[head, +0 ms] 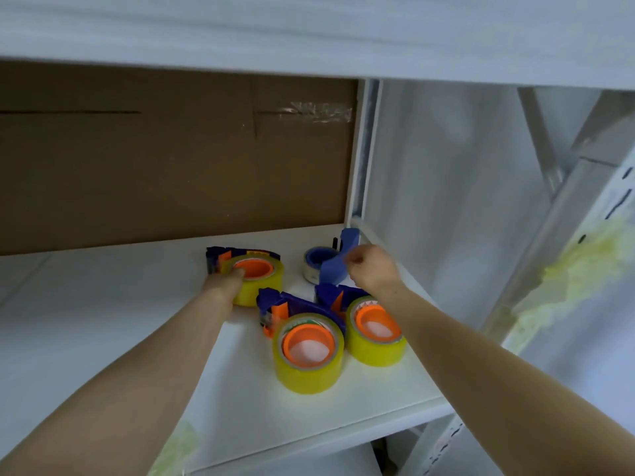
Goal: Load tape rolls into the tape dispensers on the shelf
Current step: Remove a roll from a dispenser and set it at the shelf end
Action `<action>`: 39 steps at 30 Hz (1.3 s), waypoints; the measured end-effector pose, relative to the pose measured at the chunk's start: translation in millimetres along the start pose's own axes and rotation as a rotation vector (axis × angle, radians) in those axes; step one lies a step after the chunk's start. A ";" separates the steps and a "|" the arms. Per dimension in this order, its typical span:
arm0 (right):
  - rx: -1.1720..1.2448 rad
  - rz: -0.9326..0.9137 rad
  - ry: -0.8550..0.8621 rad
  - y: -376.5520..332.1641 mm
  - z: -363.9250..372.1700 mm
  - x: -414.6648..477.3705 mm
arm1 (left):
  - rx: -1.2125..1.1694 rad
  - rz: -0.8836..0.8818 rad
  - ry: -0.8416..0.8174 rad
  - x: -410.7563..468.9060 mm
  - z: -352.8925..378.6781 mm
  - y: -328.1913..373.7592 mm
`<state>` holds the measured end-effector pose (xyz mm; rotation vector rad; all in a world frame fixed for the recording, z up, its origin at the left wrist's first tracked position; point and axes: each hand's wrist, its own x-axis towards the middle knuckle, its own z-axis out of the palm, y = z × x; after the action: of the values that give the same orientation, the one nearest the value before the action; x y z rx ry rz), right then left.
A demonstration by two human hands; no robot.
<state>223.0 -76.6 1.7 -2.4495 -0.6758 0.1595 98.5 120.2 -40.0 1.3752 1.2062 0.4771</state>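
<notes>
On the white shelf point(103, 304) lie three blue-and-orange tape dispensers, each with a yellow tape roll on its orange hub. My left hand point(225, 283) grips the far-left roll point(266, 286) from its near side. The other two loaded dispensers lie nearer: the middle one point(309, 352) and the right one point(374, 334). Further back, my right hand point(369, 267) holds the handle of a plain blue dispenser point(335, 266) that carries a clear tape roll point(311, 271).
A brown cardboard sheet point(171, 159) forms the back of the shelf bay. A white metal upright point(364, 149) and rail close the right side. The upper shelf board point(309, 36) hangs low overhead. Yellowish tape scraps stick to the rack post point(577, 269).
</notes>
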 end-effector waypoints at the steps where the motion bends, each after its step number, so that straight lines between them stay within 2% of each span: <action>1: -0.092 -0.018 -0.036 -3.0 1.7 5.7 | -0.036 -0.022 -0.027 -3.3 -2.0 2.2; 4: -0.296 -0.124 -0.090 -10.7 12.4 22.1 | -0.062 -0.065 -0.113 -17.1 -8.6 11.8; 7: -0.489 -0.072 -0.171 -20.5 26.0 34.8 | -0.020 -0.065 -0.109 -30.0 -18.4 19.8; 13: -0.540 -0.053 -0.363 -40.8 41.2 54.5 | -0.034 0.019 0.003 -48.2 -43.0 29.7; 17: -0.661 -0.013 -0.303 -42.0 52.9 60.4 | 0.006 0.023 0.070 -56.3 -57.8 25.8; 20: -0.634 0.014 -0.207 -32.6 59.4 61.7 | 0.016 0.013 0.096 -66.8 -67.5 19.4; 22: -0.546 -0.037 -0.140 -30.8 51.7 59.6 | 0.003 0.001 0.097 -72.2 -75.5 15.6; 25: -0.163 -0.011 -0.106 -39.1 30.5 47.4 | -0.021 0.009 0.108 -80.9 -86.2 13.0; 28: 0.141 -0.158 -0.021 -55.0 16.4 25.3 | -0.085 0.060 0.079 -92.1 -88.8 13.7; 31: 0.637 -0.245 -0.133 -76.8 13.2 -10.5 | -0.177 0.118 0.013 -108.8 -88.8 15.2; 33: 0.862 -0.274 -0.257 -88.8 17.2 -42.1 | -0.271 0.159 -0.047 -124.3 -89.5 16.8; 35: 0.957 -0.322 -0.361 -95.9 28.6 -72.1 | -0.355 0.212 -0.102 -138.8 -92.3 16.7; 39: 0.892 -0.454 -0.410 -99.3 55.8 -111.5 | -0.412 0.278 -0.154 -156.2 -108.4 3.2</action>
<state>69.3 -34.8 8.2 -1.3818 -1.0363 0.6367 -51.7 40.2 44.8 1.1976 0.7420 0.7552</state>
